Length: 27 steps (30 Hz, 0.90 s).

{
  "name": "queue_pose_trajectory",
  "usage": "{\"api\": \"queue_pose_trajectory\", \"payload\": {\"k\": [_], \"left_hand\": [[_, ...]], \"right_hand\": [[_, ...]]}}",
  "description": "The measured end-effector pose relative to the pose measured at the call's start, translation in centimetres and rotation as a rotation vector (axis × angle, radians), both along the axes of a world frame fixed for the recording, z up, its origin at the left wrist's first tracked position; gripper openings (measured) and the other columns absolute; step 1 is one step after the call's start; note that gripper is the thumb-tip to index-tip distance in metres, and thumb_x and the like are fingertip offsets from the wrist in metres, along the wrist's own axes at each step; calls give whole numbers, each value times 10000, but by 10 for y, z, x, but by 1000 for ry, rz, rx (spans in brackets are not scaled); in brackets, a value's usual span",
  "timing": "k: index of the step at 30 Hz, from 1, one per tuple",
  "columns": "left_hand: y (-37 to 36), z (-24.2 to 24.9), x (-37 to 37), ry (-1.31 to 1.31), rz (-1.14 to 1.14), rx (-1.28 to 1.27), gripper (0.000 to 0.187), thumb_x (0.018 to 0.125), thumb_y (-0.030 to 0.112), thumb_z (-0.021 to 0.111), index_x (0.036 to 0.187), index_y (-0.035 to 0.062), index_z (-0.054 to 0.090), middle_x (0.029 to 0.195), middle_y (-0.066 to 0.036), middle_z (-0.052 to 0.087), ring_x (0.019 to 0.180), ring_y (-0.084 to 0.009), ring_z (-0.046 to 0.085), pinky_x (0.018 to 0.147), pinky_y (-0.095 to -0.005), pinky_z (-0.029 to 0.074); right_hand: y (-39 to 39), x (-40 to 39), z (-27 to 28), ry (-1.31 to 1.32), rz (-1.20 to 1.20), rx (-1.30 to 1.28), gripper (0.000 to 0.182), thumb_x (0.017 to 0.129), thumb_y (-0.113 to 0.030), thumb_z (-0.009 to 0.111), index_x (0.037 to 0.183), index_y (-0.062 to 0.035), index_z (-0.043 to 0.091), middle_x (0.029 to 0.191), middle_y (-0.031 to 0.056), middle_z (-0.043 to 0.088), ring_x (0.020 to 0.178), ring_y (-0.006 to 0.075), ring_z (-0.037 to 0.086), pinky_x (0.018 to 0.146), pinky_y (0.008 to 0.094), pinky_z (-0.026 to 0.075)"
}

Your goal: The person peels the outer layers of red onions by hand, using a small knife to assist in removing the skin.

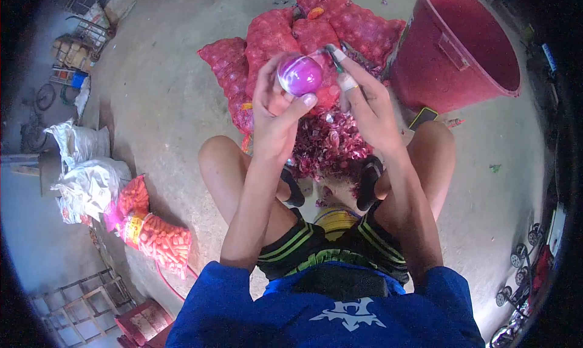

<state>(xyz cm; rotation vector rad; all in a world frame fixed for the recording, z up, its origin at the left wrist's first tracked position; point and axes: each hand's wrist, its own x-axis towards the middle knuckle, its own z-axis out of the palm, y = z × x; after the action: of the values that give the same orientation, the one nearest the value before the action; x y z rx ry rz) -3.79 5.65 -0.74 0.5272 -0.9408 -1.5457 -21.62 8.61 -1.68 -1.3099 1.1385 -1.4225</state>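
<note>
A shiny purple-and-white peeled red onion [302,76] rests in the fingers of my left hand [274,105], which is closed around it from the left and below. Just to its right, my right hand [371,108] grips a small knife [334,58], mostly covered by the fingers. Pale tape wraps the index finger and thumb of that hand. The knife is held apart from the onion. Beneath both hands, a heap of loose red onion skins [331,144] lies on the floor between my feet.
Red mesh sacks of onions [270,35] lie ahead. A large dark-red tub [425,62] stands at the right, with a phone [424,118] by its base. At left are white sacks [91,181] and a bag of carrots [164,242]. A yellow seat [336,221] is under me.
</note>
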Motion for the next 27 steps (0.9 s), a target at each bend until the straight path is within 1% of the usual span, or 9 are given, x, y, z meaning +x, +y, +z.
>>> {"api": "queue_pose_trajectory", "payload": {"k": [4,7,10,12,19,21,22,25,27], "left_hand": [[-1,-4,2,149,-167,59,684,913,21,773,1520,61,459,1425,-103,610,1333,-207,610,1096,-372,535],[-2,-12,4,140,-124,182,691,923,9,758,1537,51,444,1419,-96,618,1305,-205,630,1110,-383,527],[-2,-12,5,158,-188,168,698,925,18,763,1543,46,442,1385,-89,640,1280,-197,644,1106,-382,531],[0,-9,2,132,-171,145,703,921,19,766,1546,38,443,1376,-90,644,1276,-198,646,1109,-386,529],[-5,-5,4,-35,-69,35,773,848,-47,809,1534,-10,457,1378,-110,634,1278,-203,636,1118,-370,521],[-4,-3,3,-122,11,2,796,816,-73,826,1526,-9,469,1367,-109,641,1265,-199,640,1101,-361,531],[-4,-2,2,-210,87,-31,820,785,-98,842,1517,-8,482,1356,-109,647,1252,-195,645,1085,-351,541],[-5,-4,1,-280,154,-101,811,754,-115,853,1486,-5,523,1355,-106,645,1214,-188,662,1053,-343,562],[-7,-6,1,-322,191,-142,785,752,-108,848,1468,-3,543,1358,-102,639,1196,-182,670,1040,-335,568]], "right_hand": [[2,0,0,25,5,-17,446,1115,-156,553,1549,-53,558,831,-39,551,699,53,464,638,236,440],[-6,-4,-11,157,-26,-90,447,1114,-162,557,1546,-45,557,871,-21,582,713,59,486,657,237,456],[-10,-10,-16,199,-122,-19,453,1110,-162,560,1546,-39,551,896,15,627,740,69,542,685,252,485],[-9,-15,-13,71,-77,90,470,1105,-162,557,1559,-41,534,887,38,638,753,82,572,697,275,502],[-1,-28,-9,148,-153,97,527,1079,-157,580,1587,-52,490,898,40,641,757,83,562,705,284,504],[7,-28,3,195,-62,-17,565,1044,-146,606,1589,-63,483,948,122,710,766,160,637,749,329,533],[10,-27,9,194,-55,-17,565,1044,-146,606,1589,-63,483,948,122,710,766,160,637,749,329,533],[18,-22,19,448,55,-151,619,993,-126,637,1590,-86,478,979,249,719,787,394,692,776,416,543],[16,-23,11,480,69,-174,632,986,-127,647,1592,-87,472,953,246,718,775,404,695,756,431,540]]}}
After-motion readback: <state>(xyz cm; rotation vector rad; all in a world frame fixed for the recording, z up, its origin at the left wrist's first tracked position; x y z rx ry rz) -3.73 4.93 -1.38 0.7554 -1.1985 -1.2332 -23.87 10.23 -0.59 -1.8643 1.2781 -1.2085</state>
